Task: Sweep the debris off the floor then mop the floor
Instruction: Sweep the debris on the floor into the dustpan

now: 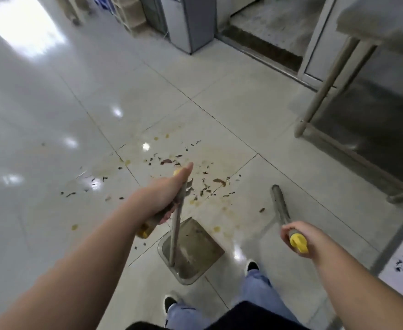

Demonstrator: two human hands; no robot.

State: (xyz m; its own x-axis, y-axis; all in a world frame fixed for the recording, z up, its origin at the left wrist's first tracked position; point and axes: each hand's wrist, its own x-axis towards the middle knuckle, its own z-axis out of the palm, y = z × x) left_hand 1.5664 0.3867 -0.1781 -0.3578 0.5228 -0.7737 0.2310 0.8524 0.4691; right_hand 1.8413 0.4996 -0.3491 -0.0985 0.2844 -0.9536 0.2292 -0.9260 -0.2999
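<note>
Left hand (164,198) curled round the top of a dustpan handle (177,225), index finger stretched forward along it, a yellow cap poking out beside the fingertip. Straight below that hand, the grey dustpan (193,253) resting on the pale tiled floor (53,115), open mouth facing forward, handle rising from its back edge. Ahead of the left hand and between both hands, debris (195,177): dark leaf-like scraps and small yellowish bits strewn over a faint brownish stain, a few stray flecks well off to the left hand's outer side. Right hand (298,236) closed round a broom handle (291,231) just under its yellow end cap (298,242). Just ahead of the right hand, the grey broom head (279,201) down near the floor at the right fringe of the debris; contact hard to judge through blur. Farther right and beyond, a metal table leg (324,89) with a low shelf. Near the bottom edge, two dark shoes (253,266) and blue trouser legs.
</note>
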